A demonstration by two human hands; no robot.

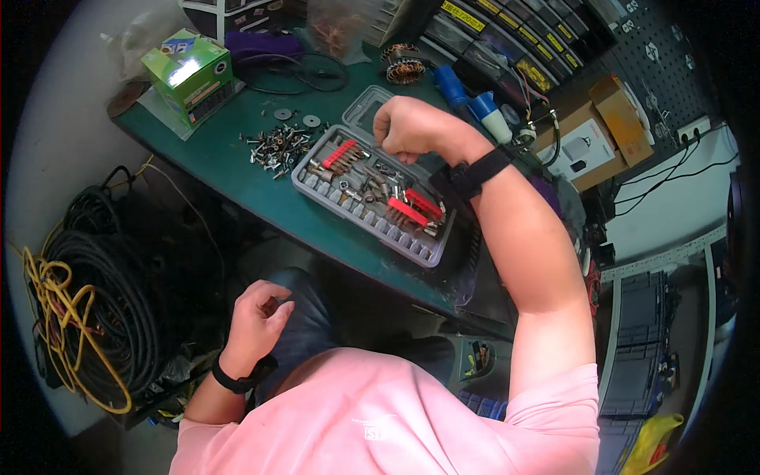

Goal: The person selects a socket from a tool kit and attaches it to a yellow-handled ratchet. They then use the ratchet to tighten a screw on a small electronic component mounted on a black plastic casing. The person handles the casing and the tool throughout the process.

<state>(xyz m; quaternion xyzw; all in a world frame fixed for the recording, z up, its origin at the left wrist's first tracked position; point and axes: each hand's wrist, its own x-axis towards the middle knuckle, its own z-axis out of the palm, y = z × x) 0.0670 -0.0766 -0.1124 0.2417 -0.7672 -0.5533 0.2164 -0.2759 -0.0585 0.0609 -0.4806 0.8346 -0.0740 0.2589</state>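
A grey plastic tool case (328, 194) lies with its lid (366, 107) folded back on the green table. Inside are loose sockets (369, 194), bits and two red bit holders (408, 211). Over the case's far side hovers my right hand (416, 127), its fingers curled in; whatever they may hold is hidden. My left hand (257, 317) rests above my thigh, away from the table, fingers loosely bent with the thumb apart and nothing seen in it. A heap of screws and bolts (279, 149) lies just left of the case, with two washers (312, 121) behind it.
On the green table (214, 170), a green box (190, 79) stands at the far left. A copper-wound coil (402, 65), blue connectors (475, 99) and parts drawers (491, 47) are at the back. An open cardboard box (590, 138) sits right. Coiled cables (95, 293) fill the left side.
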